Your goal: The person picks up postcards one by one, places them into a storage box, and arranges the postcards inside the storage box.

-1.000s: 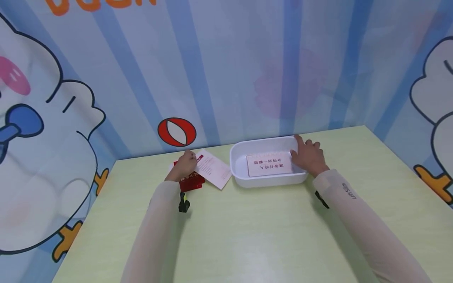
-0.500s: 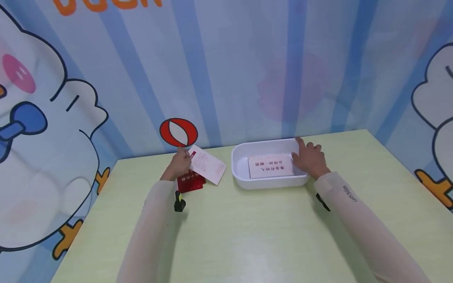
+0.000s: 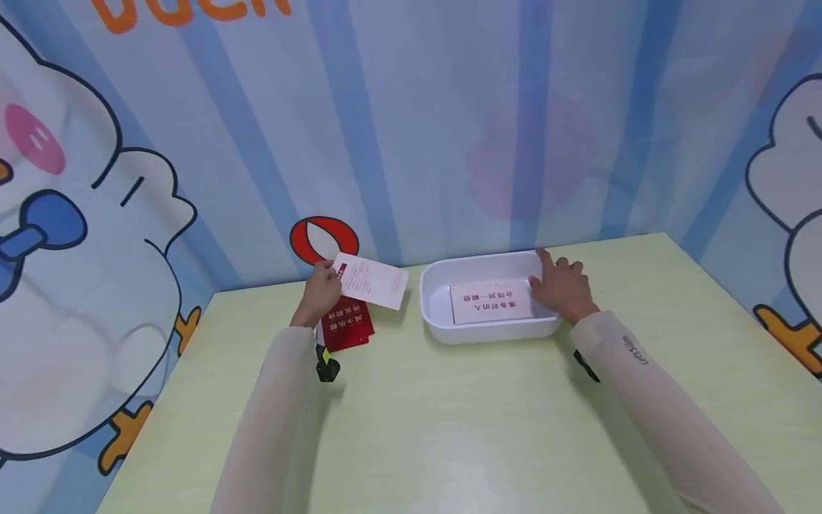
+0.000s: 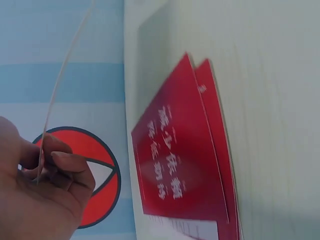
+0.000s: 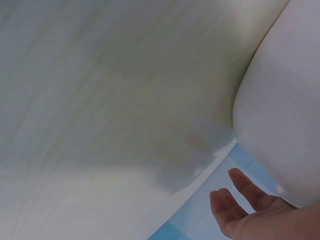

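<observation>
Pinching a white card (image 3: 374, 281), the left hand (image 3: 321, 290) holds it above the desk (image 3: 475, 421) near overlapping red cards (image 4: 180, 155); the head view shows the white card's print, the left wrist view just its edge. The right hand (image 3: 566, 287) grips the rim of a white tray (image 3: 491, 333), a printed sheet (image 3: 491, 300) inside.

We see a pale green table (image 3: 449, 414) against a blue-striped backdrop (image 3: 437, 143) printed with white cartoon figures (image 3: 70, 350) and orange lettering (image 3: 119, 23).

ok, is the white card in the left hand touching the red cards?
Apart. The left wrist view shows backdrop between the white card, edge-on in the left hand, and the red cards.
</observation>
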Demonstrator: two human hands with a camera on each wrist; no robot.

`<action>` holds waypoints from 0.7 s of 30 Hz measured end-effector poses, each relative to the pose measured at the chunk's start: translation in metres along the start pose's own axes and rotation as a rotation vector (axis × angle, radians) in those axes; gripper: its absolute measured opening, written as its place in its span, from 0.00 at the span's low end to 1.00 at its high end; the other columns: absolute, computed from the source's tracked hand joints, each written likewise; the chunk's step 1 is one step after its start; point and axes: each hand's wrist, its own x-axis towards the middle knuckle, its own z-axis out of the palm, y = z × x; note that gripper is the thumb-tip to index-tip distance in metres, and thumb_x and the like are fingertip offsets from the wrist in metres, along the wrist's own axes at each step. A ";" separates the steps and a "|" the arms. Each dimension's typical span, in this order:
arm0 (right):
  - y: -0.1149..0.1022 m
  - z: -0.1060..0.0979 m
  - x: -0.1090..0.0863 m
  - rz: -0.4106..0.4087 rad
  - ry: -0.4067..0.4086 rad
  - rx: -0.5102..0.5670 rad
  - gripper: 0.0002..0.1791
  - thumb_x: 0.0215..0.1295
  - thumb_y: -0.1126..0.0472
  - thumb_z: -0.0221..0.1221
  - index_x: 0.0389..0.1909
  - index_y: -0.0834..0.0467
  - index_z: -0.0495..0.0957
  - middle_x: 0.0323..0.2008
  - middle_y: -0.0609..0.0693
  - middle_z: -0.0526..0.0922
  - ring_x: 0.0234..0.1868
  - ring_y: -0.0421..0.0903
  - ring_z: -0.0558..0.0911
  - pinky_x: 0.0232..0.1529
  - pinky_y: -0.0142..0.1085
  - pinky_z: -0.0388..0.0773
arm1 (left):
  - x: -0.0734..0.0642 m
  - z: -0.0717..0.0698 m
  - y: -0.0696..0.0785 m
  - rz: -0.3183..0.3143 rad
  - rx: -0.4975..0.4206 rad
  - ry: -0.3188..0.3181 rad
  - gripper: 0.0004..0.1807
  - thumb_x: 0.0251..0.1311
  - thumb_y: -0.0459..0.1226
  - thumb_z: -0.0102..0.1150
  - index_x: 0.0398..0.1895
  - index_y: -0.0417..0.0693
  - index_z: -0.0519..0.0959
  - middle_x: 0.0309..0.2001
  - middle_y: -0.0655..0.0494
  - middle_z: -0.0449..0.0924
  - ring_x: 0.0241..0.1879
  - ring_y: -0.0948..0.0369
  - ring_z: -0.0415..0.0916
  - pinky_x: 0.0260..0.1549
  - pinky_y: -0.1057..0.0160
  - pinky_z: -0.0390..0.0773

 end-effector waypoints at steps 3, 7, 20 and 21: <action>0.000 0.000 0.000 -0.001 -0.005 0.002 0.37 0.76 0.51 0.43 0.78 0.61 0.43 0.66 0.77 0.60 0.65 0.75 0.61 0.63 0.66 0.64 | -0.001 0.003 0.006 -0.023 -0.110 0.019 0.27 0.78 0.44 0.31 0.76 0.49 0.47 0.71 0.46 0.62 0.61 0.51 0.67 0.67 0.46 0.69; 0.001 -0.001 0.001 0.007 -0.004 0.013 0.37 0.76 0.51 0.42 0.78 0.61 0.43 0.67 0.76 0.60 0.65 0.75 0.61 0.63 0.66 0.64 | -0.002 0.011 0.015 -0.027 -0.189 0.023 0.26 0.78 0.43 0.31 0.75 0.51 0.47 0.70 0.47 0.63 0.57 0.53 0.68 0.64 0.49 0.71; 0.004 0.000 0.005 -0.008 -0.032 0.090 0.33 0.78 0.52 0.35 0.79 0.60 0.42 0.68 0.73 0.61 0.64 0.76 0.61 0.63 0.67 0.64 | -0.005 0.043 0.031 0.004 -0.214 -0.066 0.24 0.78 0.42 0.30 0.73 0.51 0.51 0.62 0.47 0.69 0.45 0.55 0.71 0.48 0.54 0.74; 0.004 0.000 0.005 -0.013 -0.034 0.097 0.33 0.78 0.52 0.34 0.79 0.60 0.42 0.68 0.73 0.61 0.64 0.76 0.61 0.62 0.67 0.64 | -0.005 0.045 0.032 0.010 -0.215 -0.074 0.24 0.77 0.42 0.30 0.73 0.52 0.50 0.61 0.47 0.70 0.44 0.55 0.70 0.47 0.54 0.73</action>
